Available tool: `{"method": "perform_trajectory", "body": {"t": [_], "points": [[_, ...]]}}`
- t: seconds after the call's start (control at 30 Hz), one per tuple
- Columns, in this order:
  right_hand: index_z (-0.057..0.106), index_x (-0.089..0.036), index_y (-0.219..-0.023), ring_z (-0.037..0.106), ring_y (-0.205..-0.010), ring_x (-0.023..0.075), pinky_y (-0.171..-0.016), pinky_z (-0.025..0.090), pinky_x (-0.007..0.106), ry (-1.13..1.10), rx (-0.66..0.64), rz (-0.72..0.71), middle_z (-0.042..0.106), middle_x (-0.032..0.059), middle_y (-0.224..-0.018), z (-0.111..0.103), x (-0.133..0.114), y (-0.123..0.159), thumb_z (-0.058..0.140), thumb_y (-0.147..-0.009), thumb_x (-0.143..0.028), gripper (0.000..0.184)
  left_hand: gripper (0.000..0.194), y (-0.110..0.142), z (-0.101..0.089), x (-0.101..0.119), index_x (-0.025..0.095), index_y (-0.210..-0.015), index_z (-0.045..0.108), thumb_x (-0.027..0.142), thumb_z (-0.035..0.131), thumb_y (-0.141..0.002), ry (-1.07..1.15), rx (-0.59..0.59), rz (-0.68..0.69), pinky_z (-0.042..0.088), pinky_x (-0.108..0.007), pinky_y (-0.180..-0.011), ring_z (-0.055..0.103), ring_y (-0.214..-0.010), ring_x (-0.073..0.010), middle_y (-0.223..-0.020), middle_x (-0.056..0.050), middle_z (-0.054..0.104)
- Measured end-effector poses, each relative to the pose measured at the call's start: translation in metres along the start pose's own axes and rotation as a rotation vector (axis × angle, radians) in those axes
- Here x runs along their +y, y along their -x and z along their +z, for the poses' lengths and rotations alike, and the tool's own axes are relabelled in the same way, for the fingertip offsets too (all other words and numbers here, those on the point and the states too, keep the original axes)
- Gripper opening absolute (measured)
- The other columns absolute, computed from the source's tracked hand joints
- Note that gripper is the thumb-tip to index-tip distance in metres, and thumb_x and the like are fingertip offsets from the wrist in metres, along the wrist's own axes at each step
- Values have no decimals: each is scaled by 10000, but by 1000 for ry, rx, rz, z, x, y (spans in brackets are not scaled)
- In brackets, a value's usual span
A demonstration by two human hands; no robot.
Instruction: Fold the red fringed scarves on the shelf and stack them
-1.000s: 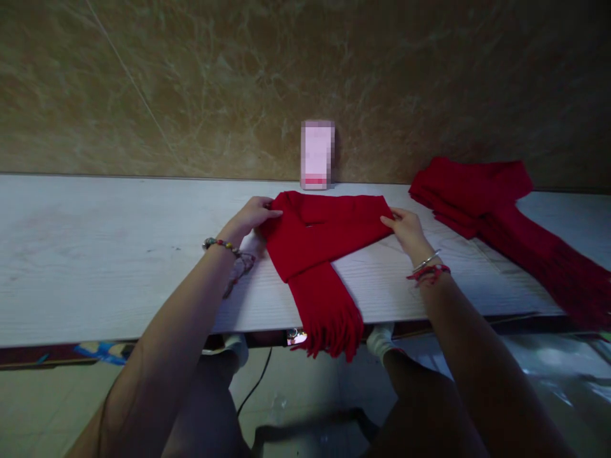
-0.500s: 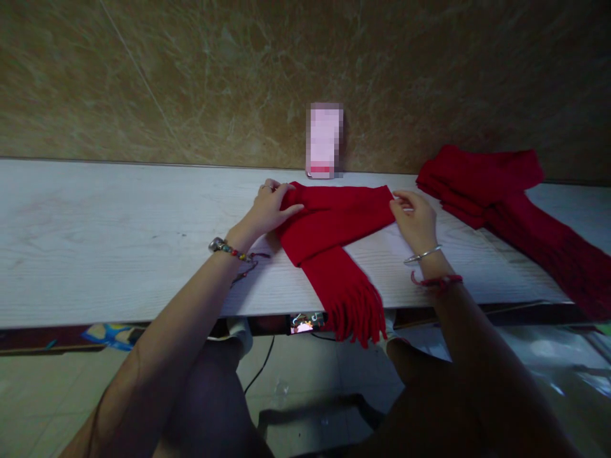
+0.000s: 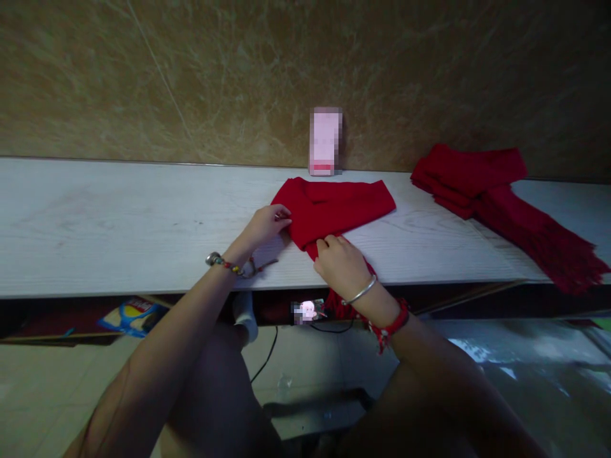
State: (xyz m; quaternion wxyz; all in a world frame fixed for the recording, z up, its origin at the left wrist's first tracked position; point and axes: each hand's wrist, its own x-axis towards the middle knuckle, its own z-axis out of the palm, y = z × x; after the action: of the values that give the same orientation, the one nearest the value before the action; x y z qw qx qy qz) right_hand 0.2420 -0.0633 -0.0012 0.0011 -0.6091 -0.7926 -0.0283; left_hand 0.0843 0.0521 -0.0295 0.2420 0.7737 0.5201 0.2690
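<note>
A red fringed scarf [image 3: 344, 203] lies folded on the white tabletop, its folded band pointing right and its tail running toward the front edge. At the scarf's left edge, my left hand [image 3: 267, 226] is closed, fingertips pinching the cloth. My right hand [image 3: 341, 264] is closed over the tail just below the fold, covering most of it. Part of the fringe hangs past the table edge under my right wrist. Farther right lies a second red scarf [image 3: 472, 178], folded in layers, with its fringed end spread toward the front.
A pink, blurred phone-like object [image 3: 325, 143] leans against the brown marbled wall [image 3: 214, 76] behind the white table [image 3: 119, 222]. Below the front edge are a blue and yellow packet [image 3: 131, 318], a lit screen [image 3: 308, 310] and a dark cable [image 3: 265, 359].
My right hand has left the band's right end and moved down-left onto the tail. My left hand has slid slightly down along the left edge, its fingers drawing together.
</note>
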Motion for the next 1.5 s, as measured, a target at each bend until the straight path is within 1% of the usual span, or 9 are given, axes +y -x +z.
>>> {"method": "perform_trajectory", "body": {"t": [0.13,0.33,0.57,0.9,1.03,1.13,1.27,1.37,1.5], "points": [[624,-51,-1066,609,-960,266,-764,493,337,-12,-2,28,659,198,-1025,1,-4,2,484,-863,-186,281,76,-4,2,2,175,-790,605,167,544,-745,28,31,-26,464,-312,-761,605,-783,-166,-832,-40,675],[619,-34,-1055,654,-916,253,-705,512,317,29,4,53,678,223,-972,0,-8,-3,356,-847,8,337,87,-3,7,9,164,-811,603,190,527,-779,21,77,-46,458,-307,-748,597,-777,-170,-837,-54,667],[622,-89,-1023,672,-855,247,-671,513,322,8,58,39,692,200,-918,6,-3,-4,314,-901,-57,333,82,-5,6,9,159,-781,607,217,549,-772,36,7,-66,448,-308,-745,589,-762,-171,-810,-51,657],[612,-124,-1082,654,-829,210,-651,458,291,44,104,12,690,144,-1012,-8,16,15,397,-900,-113,282,74,-9,5,7,158,-773,603,197,544,-794,-10,118,-99,434,-321,-753,567,-768,-174,-824,-55,646],[635,-94,-1010,625,-927,221,-735,461,302,40,11,-93,680,148,-999,0,9,17,428,-885,-97,242,83,-8,4,4,151,-830,606,174,534,-795,-48,55,-50,448,-316,-736,552,-727,-160,-790,-41,623],[636,-75,-1002,605,-970,239,-769,458,321,41,-2,-104,671,159,-992,6,5,16,409,-890,-96,254,148,-6,4,3,154,-916,616,173,520,-805,-141,95,37,456,-340,-794,555,-789,-174,-813,-44,615],[642,-72,-1020,604,-968,235,-788,452,318,16,-15,-103,673,153,-991,5,6,17,415,-887,-99,264,318,0,6,8,135,-1121,592,286,501,-856,-247,134,136,430,-378,-918,542,-988,-211,-1057,-115,594],[665,-81,-1014,605,-971,229,-807,450,314,-10,-5,-115,679,146,-1003,0,10,17,447,-895,-155,260,459,5,11,14,178,-1299,500,391,447,-896,-338,10,197,336,-453,-1031,404,-1246,-277,-1363,-142,440],[708,-123,-940,617,-955,199,-849,458,309,-119,14,-172,701,105,-973,-2,21,12,429,-926,-224,298,470,9,16,18,341,-1397,375,443,305,-943,-426,-263,181,197,-611,-1060,154,-1398,-347,-1539,-38,229]]}}
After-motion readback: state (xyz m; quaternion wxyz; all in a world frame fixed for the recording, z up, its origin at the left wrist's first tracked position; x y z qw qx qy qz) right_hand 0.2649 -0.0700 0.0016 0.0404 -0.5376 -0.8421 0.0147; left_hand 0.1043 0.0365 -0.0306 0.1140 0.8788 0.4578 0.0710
